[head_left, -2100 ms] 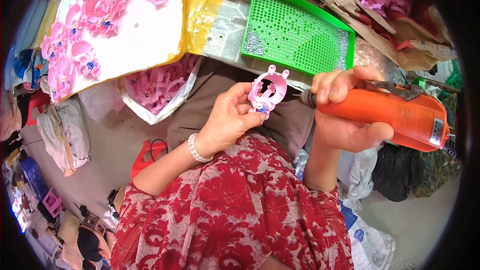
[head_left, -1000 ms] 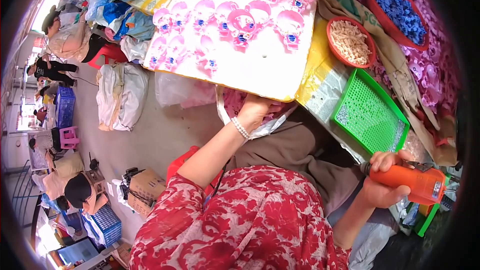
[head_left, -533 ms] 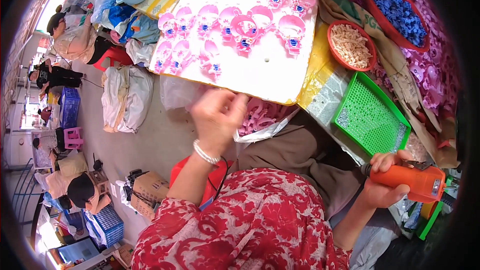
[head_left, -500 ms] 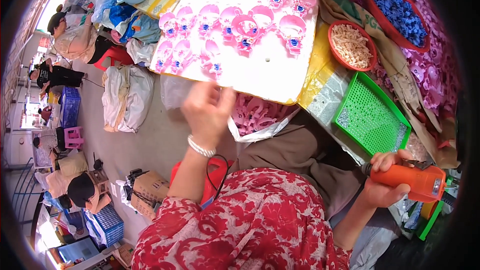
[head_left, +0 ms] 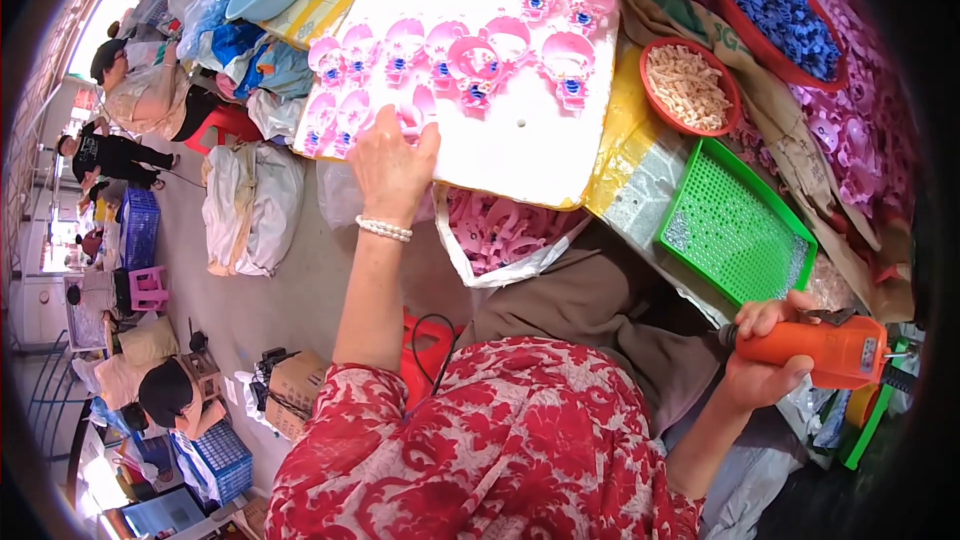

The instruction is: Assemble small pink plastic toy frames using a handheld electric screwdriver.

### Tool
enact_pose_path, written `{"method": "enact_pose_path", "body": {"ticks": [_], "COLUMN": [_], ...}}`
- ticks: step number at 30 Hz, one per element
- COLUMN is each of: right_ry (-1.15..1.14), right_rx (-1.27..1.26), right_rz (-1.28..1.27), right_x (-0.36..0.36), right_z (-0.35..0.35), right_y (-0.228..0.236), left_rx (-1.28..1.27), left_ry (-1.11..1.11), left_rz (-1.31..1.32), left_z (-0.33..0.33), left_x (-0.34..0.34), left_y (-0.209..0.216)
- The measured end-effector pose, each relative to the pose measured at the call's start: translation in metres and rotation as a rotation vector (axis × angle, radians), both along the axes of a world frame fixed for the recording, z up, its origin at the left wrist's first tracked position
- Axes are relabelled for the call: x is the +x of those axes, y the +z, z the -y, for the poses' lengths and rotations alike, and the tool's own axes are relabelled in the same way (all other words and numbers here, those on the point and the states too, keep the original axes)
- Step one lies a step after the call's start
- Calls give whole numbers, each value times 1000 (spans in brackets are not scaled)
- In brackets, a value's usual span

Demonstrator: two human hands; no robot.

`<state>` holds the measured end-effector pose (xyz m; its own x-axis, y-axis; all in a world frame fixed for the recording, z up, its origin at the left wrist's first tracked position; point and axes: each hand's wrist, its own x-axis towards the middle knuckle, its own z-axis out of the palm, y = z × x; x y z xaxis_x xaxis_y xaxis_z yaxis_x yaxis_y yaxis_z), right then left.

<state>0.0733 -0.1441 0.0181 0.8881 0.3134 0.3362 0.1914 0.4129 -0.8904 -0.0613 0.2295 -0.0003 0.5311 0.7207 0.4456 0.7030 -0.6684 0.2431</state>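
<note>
My left hand (head_left: 392, 165), a white beaded bracelet on its wrist, reaches over the near edge of the white board (head_left: 480, 155). Its thumb and index finger are apart, right at a pink ring-shaped plastic piece (head_left: 422, 102) with a blue part; the fingertips partly cover it. Several similar pink pieces (head_left: 474, 62) with blue parts lie in loose rows across the board. At the lower right, my right hand (head_left: 765, 360) is wrapped round an orange electric screwdriver (head_left: 815, 352), its metal tip pointing right, away from the board.
An open white bag (head_left: 465, 265) of pink parts hangs below the board's edge. To the right are a red bowl (head_left: 732, 110) of cream parts, a red basin of blue parts (head_left: 780, 15) and a green perforated tray (head_left: 740, 225) with small metal bits. People sit and stand at far left.
My left hand has moved up and forward from the board's near edge onto the pink piece. My right hand keeps hold of the screwdriver in nearly the same place.
</note>
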Motion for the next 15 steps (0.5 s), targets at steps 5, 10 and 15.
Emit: {"method": "enact_pose_path", "body": {"ticks": [5,10,15], "right_ry": [-70,38,-94], "right_rx": [6,12,-74], "right_rz": [-52,-86,-21], "right_x": [2,19,37], "right_z": [3,8,5], "right_y": [-1,0,7], "left_rx": [6,-27,-890], "left_ry": [-65,-126,-364], "left_rz": [5,253,691], "left_z": [1,-1,22], "left_x": [7,-13,-7], "left_y": [-3,13,17]}}
